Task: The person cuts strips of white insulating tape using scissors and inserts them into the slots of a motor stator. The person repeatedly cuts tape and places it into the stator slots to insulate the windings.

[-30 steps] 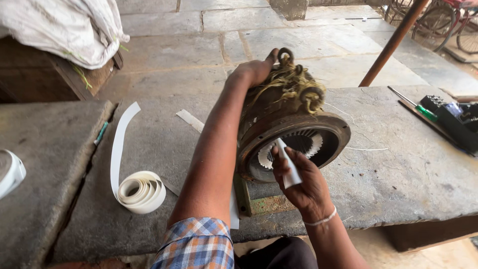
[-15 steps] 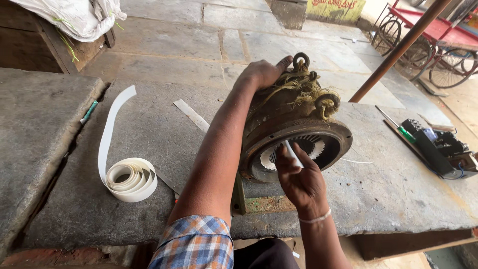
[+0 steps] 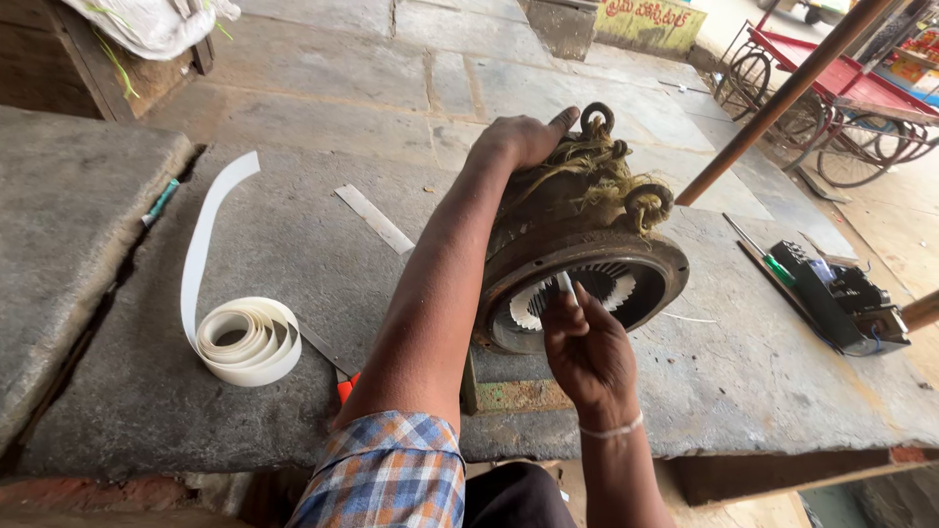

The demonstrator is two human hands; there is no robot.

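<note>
Both hands stay on the motor housing [image 3: 577,264], right hand [image 3: 587,352] lower

Single head-worn camera, looks steeply down and forward from table [image 3: 293,235] near edge, close over hands, street beyond far edge.

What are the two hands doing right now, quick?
Left hand: closed over the top of the rusty motor housing, gripping it.
Right hand: pinching a small white strip at the housing's open front.
</note>
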